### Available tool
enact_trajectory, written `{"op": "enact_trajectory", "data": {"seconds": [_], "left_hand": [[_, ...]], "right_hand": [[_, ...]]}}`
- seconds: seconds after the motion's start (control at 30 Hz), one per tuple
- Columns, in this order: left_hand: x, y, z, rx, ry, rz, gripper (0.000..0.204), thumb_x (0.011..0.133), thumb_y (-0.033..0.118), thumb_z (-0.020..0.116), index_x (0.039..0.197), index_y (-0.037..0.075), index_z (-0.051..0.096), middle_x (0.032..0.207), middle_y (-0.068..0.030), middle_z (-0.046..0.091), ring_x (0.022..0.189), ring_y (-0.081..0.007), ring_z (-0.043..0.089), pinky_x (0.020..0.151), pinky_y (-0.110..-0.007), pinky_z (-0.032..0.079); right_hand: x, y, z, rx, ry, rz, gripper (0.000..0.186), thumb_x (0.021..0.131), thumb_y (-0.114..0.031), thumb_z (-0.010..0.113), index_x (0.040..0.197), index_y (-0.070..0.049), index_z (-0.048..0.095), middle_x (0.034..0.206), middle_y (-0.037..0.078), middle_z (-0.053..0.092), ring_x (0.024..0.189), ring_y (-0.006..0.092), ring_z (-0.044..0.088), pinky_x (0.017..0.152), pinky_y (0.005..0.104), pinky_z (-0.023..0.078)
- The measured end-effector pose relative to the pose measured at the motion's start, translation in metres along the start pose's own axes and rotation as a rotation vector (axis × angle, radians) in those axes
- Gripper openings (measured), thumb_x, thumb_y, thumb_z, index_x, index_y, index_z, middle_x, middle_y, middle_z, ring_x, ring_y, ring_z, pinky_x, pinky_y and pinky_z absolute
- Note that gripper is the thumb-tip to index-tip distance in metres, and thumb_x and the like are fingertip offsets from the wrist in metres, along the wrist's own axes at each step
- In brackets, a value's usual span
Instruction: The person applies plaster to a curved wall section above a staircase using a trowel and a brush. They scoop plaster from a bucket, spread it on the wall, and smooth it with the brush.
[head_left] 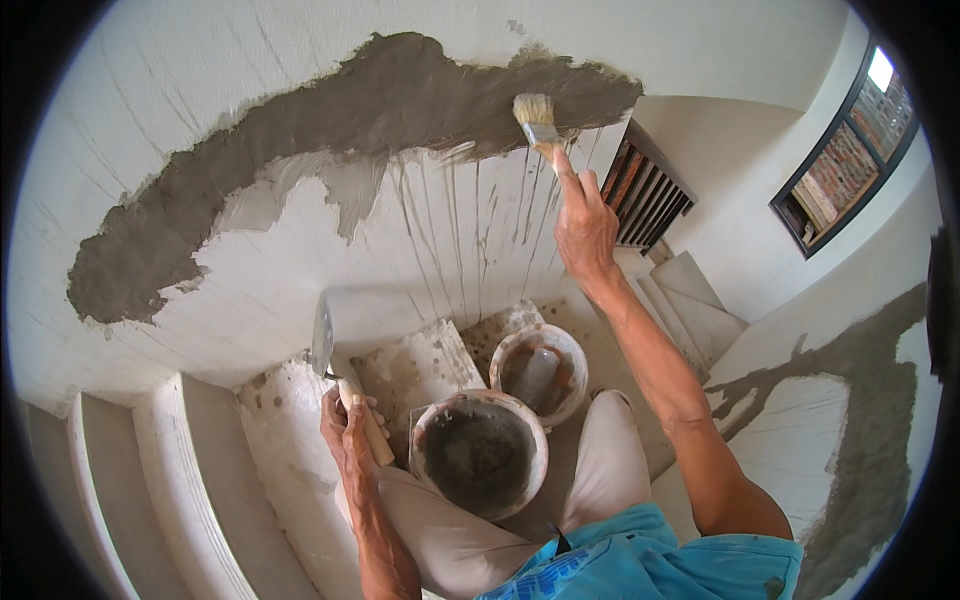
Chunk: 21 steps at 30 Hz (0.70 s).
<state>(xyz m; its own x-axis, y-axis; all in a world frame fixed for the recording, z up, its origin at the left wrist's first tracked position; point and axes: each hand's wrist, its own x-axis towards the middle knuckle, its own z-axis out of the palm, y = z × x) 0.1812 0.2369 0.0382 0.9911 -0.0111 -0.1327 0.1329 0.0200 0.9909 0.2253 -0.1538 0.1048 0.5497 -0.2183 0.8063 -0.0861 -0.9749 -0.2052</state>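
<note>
My right hand (585, 225) grips a flat paintbrush (537, 122) with pale bristles and a metal band, raised against a long patch of dark wet plaster (360, 100) on the white wall (120, 120). Grey drips run down below the patch. My left hand (352, 425) is closed round the wooden handle of a metal trowel (322, 335), held low and tilted upward. Just right of that hand stands a white bucket (430, 455) holding dark grey mortar. Behind it a second bucket (505, 370) holds murky water and an object I cannot make out.
Concrete stairs (205, 470) descend along the left and continue as spattered steps (400, 365) under the wall; more steps (690, 300) turn at the right. A dark barred railing (645, 185) and black-framed window (840, 150) are at upper right. Another plastered wall (875, 400) curves along my right.
</note>
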Motion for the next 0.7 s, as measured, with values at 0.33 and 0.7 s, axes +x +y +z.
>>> {"op": "enact_trajectory", "data": {"seconds": [0.33, 0.7], "left_hand": [[-0.002, 0.005, 0.006, -0.007, 0.023, 0.021, 0.039, 0.094, 0.026, 0.066, 0.121, 0.000, 0.054, 0.087, -0.0087, 0.062, 0.066, -0.0139, 0.059, 0.052, -0.028, 0.051], [-0.004, 0.008, 0.003, -0.053, 0.028, 0.024, 0.044, 0.093, 0.028, 0.067, 0.122, -0.001, 0.053, 0.090, -0.0094, 0.062, 0.068, -0.0145, 0.058, 0.052, -0.029, 0.052]], "right_hand": [[0.034, 0.018, -0.010, -0.138, 0.144, 0.064, 0.061, 0.088, 0.010, 0.053, 0.147, -0.004, 0.050, 0.086, 0.011, 0.051, 0.068, 0.0237, 0.058, 0.056, 0.0378, 0.049], [0.001, -0.040, 0.001, 0.127, 0.127, 0.001, 0.065, 0.086, 0.012, 0.057, 0.148, -0.005, 0.049, 0.088, 0.010, 0.054, 0.065, 0.0226, 0.058, 0.051, 0.0371, 0.047]]}}
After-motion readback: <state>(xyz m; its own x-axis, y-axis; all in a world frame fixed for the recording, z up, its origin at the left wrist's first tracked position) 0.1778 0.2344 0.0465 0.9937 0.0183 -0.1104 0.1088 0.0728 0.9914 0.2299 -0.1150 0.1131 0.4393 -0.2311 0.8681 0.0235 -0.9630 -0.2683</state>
